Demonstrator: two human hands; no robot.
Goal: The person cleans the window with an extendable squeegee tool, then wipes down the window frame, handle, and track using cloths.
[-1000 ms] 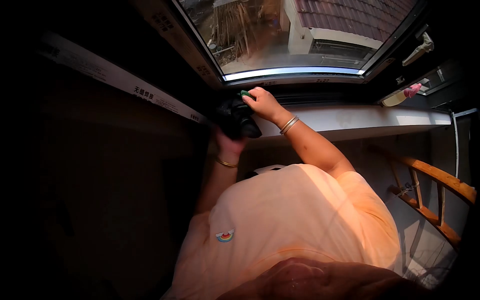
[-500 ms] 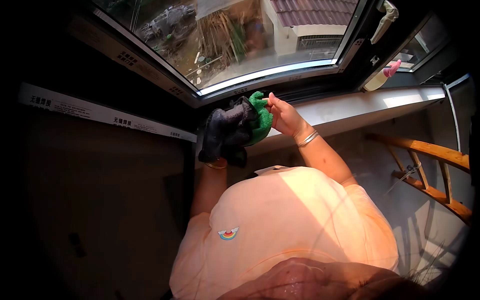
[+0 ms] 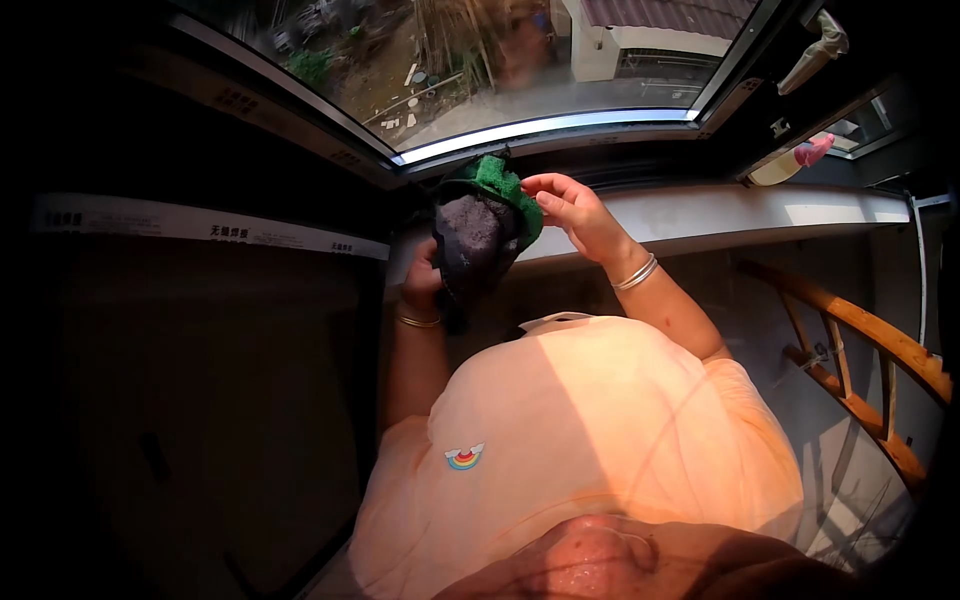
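A bunched dark cloth (image 3: 478, 235) hangs in front of me near the window sill, with a green cloth (image 3: 497, 180) folded over its top and right side. My left hand (image 3: 424, 275) grips the dark cloth at its left edge, with part of the fingers hidden behind it. On the right side, my right hand (image 3: 575, 210) pinches the edge of the green cloth between thumb and fingers. Both cloths are held up just below the window's lower frame.
The window (image 3: 560, 125) is ahead, with a handle (image 3: 815, 52) at upper right. The white sill (image 3: 700, 215) runs rightward, beneath a spray bottle (image 3: 780, 168) with a pink top. A wooden ladder (image 3: 850, 305) stands at right. A labelled frame strip (image 3: 290, 235) is at left.
The green cloth, mostly hidden a second ago, now shows over the dark cloth. The dark bundle has turned and spread, and my left hand has come back into view beside it.
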